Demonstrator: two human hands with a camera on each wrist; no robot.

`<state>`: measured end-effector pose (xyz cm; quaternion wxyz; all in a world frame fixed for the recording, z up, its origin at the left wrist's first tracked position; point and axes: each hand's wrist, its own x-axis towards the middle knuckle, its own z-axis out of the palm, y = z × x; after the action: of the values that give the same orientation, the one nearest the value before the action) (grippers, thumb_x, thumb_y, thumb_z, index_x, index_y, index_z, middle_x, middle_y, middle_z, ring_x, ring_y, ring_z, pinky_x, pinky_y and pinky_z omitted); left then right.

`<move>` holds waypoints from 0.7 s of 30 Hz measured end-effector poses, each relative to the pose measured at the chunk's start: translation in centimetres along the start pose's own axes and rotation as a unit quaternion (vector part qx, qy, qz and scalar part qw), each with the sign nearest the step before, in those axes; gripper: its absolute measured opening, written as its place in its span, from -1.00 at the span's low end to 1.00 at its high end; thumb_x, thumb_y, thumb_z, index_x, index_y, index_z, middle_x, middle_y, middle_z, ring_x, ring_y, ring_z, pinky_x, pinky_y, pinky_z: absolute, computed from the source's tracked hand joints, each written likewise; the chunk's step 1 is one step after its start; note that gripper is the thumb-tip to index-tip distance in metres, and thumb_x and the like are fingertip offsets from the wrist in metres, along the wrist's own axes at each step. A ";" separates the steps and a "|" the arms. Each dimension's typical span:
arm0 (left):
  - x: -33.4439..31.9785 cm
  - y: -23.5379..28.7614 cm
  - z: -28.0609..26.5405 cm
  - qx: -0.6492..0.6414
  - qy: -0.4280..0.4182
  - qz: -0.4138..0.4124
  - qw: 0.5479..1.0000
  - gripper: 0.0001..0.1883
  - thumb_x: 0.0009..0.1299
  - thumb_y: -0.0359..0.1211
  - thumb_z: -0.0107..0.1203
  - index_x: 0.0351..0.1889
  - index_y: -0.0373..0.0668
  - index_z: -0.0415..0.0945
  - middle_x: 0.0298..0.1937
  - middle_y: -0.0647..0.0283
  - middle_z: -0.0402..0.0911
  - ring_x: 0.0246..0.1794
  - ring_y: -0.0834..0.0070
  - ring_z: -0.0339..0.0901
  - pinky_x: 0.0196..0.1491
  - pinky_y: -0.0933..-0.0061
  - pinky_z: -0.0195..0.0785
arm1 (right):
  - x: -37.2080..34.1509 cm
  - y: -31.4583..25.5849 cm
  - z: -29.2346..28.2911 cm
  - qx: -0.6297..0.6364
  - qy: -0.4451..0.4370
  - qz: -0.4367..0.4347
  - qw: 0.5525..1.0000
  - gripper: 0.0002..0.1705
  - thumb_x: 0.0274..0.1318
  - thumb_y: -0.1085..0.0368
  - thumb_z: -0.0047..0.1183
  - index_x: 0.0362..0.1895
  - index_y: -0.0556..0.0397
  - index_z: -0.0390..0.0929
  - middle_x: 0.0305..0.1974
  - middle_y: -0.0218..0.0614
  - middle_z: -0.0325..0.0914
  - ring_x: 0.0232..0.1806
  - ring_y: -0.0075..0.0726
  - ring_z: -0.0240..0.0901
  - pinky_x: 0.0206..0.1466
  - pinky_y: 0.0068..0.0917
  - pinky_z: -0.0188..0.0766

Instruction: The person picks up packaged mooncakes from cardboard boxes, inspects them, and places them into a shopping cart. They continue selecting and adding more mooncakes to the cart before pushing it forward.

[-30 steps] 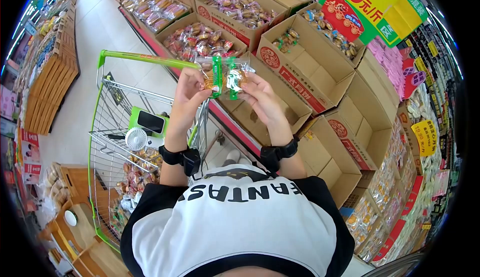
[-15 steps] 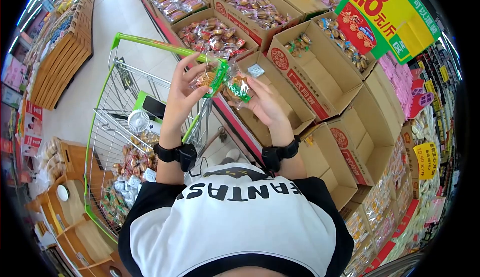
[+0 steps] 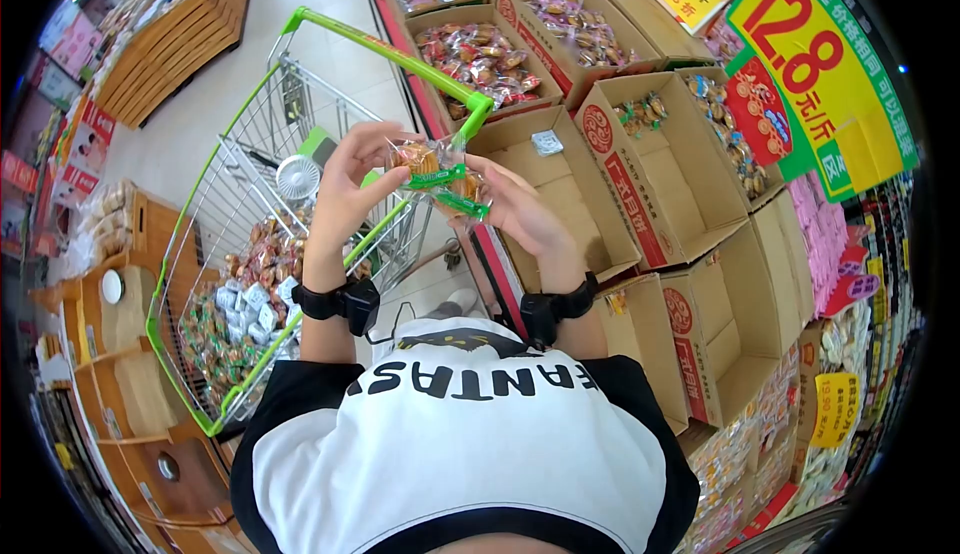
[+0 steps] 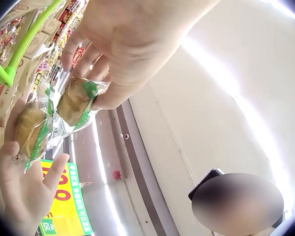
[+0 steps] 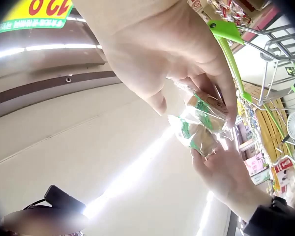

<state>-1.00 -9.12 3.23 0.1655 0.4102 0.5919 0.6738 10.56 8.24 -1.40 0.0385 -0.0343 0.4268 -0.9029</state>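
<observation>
At upper centre, your left hand [image 3: 350, 176] pinches a green-banded packet [image 3: 420, 157] and your right hand [image 3: 528, 216] curls loosely round a second packet [image 3: 466, 194], neither yet in the cart [image 3: 390, 55] at left, already well stocked with wrapped goods [image 3: 255, 304].

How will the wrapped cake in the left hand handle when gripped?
The wrapped cake might slip: its film shines. The crinkled film edges likely flop. The cake inside is probably firm, as it looks thick and unsagging.
</observation>
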 end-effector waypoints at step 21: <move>-9.8 1.8 1.3 0.207 0.074 0.007 0.975 -0.67 -0.05 -0.52 0.20 -0.27 -0.22 0.43 -0.30 0.27 0.42 -0.30 0.51 0.40 -0.13 0.51 0.22 | -0.4 5.4 4.6 -0.157 -0.049 -0.113 0.980 -0.15 -0.40 0.45 0.27 0.11 0.13 0.14 0.03 -0.25 0.22 0.07 -0.36 0.16 0.10 -0.44 0.13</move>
<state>6.39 -15.62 1.41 0.0278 0.3885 0.7264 0.5662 11.65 1.29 -2.68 -0.0486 -0.1321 0.5546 -0.8201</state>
